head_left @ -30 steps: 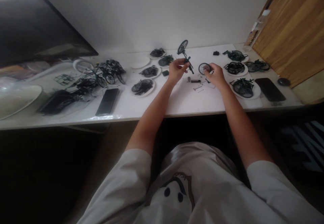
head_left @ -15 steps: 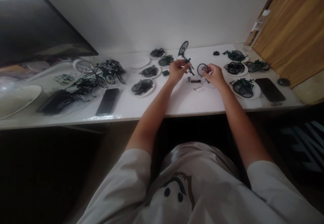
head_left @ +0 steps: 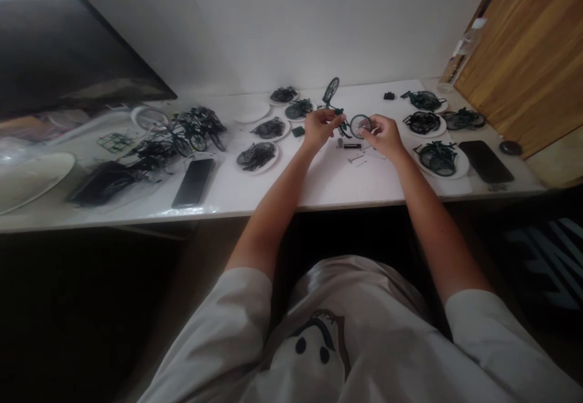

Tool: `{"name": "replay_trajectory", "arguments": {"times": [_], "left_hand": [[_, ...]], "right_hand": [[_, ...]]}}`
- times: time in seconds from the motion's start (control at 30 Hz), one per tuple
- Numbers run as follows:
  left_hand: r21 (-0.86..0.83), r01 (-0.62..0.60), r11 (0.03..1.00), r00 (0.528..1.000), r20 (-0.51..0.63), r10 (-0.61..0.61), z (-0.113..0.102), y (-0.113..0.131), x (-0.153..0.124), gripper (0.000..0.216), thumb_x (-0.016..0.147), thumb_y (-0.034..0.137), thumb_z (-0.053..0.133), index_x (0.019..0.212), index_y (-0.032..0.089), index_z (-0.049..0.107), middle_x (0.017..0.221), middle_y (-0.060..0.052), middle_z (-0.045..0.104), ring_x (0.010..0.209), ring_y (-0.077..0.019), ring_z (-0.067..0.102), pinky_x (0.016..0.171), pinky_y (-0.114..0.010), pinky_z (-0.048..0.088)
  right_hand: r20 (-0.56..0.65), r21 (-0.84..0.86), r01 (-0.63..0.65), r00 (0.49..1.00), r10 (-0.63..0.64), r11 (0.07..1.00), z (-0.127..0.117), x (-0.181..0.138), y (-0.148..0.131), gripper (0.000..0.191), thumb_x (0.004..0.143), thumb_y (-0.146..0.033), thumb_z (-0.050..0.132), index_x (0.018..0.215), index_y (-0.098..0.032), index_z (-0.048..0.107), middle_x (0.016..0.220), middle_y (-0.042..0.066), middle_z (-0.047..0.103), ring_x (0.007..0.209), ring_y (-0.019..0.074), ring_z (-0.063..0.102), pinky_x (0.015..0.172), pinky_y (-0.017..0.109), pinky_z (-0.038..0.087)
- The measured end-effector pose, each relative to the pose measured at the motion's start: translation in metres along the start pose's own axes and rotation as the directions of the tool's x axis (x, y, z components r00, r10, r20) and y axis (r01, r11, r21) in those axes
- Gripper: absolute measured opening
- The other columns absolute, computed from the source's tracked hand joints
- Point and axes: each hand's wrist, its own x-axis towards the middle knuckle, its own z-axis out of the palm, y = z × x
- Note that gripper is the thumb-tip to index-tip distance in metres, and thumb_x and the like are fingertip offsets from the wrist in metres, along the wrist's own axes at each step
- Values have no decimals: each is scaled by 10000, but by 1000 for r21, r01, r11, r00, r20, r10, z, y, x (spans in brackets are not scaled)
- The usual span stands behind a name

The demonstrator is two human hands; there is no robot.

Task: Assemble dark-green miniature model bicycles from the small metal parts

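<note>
Between the fingers of my left hand (head_left: pixel 320 128) is a dark green toy bicycle frame (head_left: pixel 345 128), tilted above the white table, with one wheel (head_left: pixel 331 90) fitted at its upper end. My right hand (head_left: pixel 383 135) pinches a loose spoked toy wheel (head_left: pixel 361 126) by its right side. That wheel is close beside the lower end of the frame; whether the two touch I cannot tell. Below the hands lie a small dark and silver piece (head_left: pixel 350 145) and several thin metal parts (head_left: pixel 357 161).
Plates of dark bicycle parts stand left (head_left: pixel 257 157) and right (head_left: pixel 441 159). Assembled toy bicycles (head_left: pixel 195 128) cluster at the left, near a phone (head_left: pixel 194 182). Another phone (head_left: pixel 486 161) lies at the right. A small black piece (head_left: pixel 388 96) sits toward the back, and a clear bottle (head_left: pixel 469 42) stands by the wooden panel.
My right hand has brought the loose wheel leftward, closer to the frame. The frame in my left hand has tilted slightly, its fitted wheel shifting a little right and down.
</note>
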Motion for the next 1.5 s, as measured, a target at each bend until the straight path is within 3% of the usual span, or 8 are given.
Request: {"name": "replay_trajectory", "arguments": {"times": [0.37, 0.67, 0.83, 0.97, 1.1, 1.17, 1.3, 1.5], "left_hand": [[-27, -31, 999, 999, 38, 32, 2, -1, -3, 475, 807, 503, 1041, 1008, 180, 757, 872, -47, 816, 529, -64, 610, 457, -197, 467], [-8, -54, 998, 997, 61, 55, 2, -4, -3, 424, 845, 453, 1018, 1049, 171, 777, 909, -68, 836, 552, -82, 657, 491, -211, 529], [41, -105, 994, 993, 51, 103, 2, -7, -3, 405, 873, 463, 993, 1076, 177, 790, 915, -67, 834, 564, -80, 657, 524, -205, 519], [136, -151, 979, 988, -2, 153, -1, -2, -4, 359, 892, 434, 968, 1106, 190, 814, 944, -68, 841, 601, -92, 668, 570, -220, 520], [343, -235, 909, 971, 33, 238, -4, 8, -9, 263, 922, 320, 909, 1157, 214, 857, 1067, -74, 869, 696, -125, 705, 692, -268, 568], [399, -273, 875, 961, 70, 267, -5, 11, -11, 259, 921, 267, 892, 1174, 215, 869, 1101, -84, 872, 725, -138, 701, 741, -290, 573], [442, -335, 832, 942, 122, 314, -4, 14, -13, 287, 889, 205, 893, 1176, 214, 883, 1090, -88, 868, 724, -148, 666, 807, -324, 570], [451, -337, 827, 941, 145, 305, -4, 16, -15, 306, 887, 191, 875, 1190, 229, 897, 1128, -83, 857, 706, -147, 658, 783, -324, 553]], "right_hand": [[25, 27, -10, 1000, 9, 1000, 2, -3, 7, 361, 787, -585, 857, 908, -275, 718, 819, 48, 770, 810, 287, 735, 761, 451, 646], [13, 10, -10, 1000, 10, 1000, 1, -2, 8, 290, 802, -483, 841, 948, -251, 746, 857, 59, 805, 850, 295, 780, 814, 438, 643], [-3, -13, 26, 1000, -26, 1000, 1, 0, 8, 319, 830, -534, 837, 935, -254, 727, 949, 78, 814, 892, 282, 769, 888, 448, 662], [-73, 102, 32, 997, -25, 994, 2, 4, 10, 474, 835, -696, 875, 950, -266, 714, 977, 97, 810, 948, 298, 777, 901, 469, 685], [-61, 342, -101, 990, 130, 934, 1, 8, 11, 689, 739, -915, 893, 947, -282, 717, 971, 68, 820, 941, 274, 782, 661, 355, 654], [-30, 444, -141, 985, 172, 885, -1, 9, 8, 757, 686, -962, 900, 989, -286, 745, 1075, 65, 851, 1015, 274, 799, 614, 309, 629], [-1, 541, -147, 984, 176, 828, -7, 7, 0, 780, 674, -961, 918, 1098, -321, 783, 1319, 50, 851, 1284, 314, 777, 743, 343, 679], [-17, 531, -150, 982, 187, 834, -12, 6, -7, 835, 643, -1045, 859, 1090, -345, 768, 1302, 48, 842, 1336, 325, 740, 841, 401, 677]]}}
